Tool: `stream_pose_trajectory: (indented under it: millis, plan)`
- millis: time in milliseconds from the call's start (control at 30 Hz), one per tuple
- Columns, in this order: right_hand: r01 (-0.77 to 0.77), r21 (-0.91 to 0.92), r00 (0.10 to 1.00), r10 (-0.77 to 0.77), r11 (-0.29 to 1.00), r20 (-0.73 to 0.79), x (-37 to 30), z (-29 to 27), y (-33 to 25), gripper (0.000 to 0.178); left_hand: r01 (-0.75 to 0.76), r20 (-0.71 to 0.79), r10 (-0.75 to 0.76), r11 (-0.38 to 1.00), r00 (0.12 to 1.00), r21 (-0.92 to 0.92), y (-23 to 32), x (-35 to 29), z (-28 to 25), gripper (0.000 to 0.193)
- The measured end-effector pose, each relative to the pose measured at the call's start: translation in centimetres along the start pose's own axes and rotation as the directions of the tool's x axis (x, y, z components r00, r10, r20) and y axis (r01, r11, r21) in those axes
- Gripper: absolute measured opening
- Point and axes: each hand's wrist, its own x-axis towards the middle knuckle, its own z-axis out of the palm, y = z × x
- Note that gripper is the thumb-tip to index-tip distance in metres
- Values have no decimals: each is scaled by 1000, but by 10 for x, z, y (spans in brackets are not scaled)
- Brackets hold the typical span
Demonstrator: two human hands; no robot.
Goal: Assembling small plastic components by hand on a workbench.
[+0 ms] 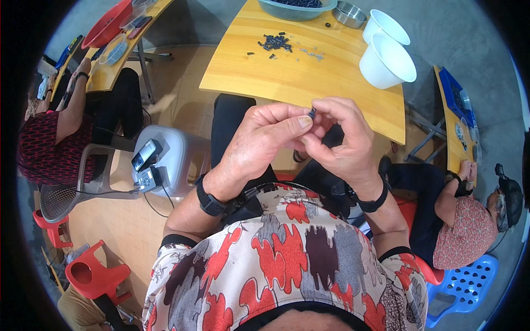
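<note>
A small black plastic part (312, 113) sits pinched between the fingertips of both my hands, just off the table's near edge. My left hand (265, 135) closes on it with thumb and forefinger. My right hand (345, 135) grips it from the other side, its fingers curled. Fingers cover most of the part, so its full shape is hidden. On the wooden table (309, 83) ahead lies a loose pile of small black parts (275, 42). Beside that pile, small clear pieces (314, 55) are scattered.
Two white tubs (387, 63), a steel bowl (350, 14) and a basin of dark parts (298, 10) stand on the table. A plastic stool (160, 160) holding devices is at my left. People sit at side tables left and right; a blue stool (464, 287) stands lower right.
</note>
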Motion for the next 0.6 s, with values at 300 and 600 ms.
stream_pose_trajectory:
  millis: [300, 600]
  plan:
    - [32, -80, 998, -37, 996, -59, -3, 5, 6, 36, 29, 50, -28, 999, 998, -20, 2, 1, -2, 22]
    - [85, -118, 994, -93, 989, -63, -3, 2, 6, 32, 44, 79, -43, 999, 996, -12, 1, 0, 4, 23]
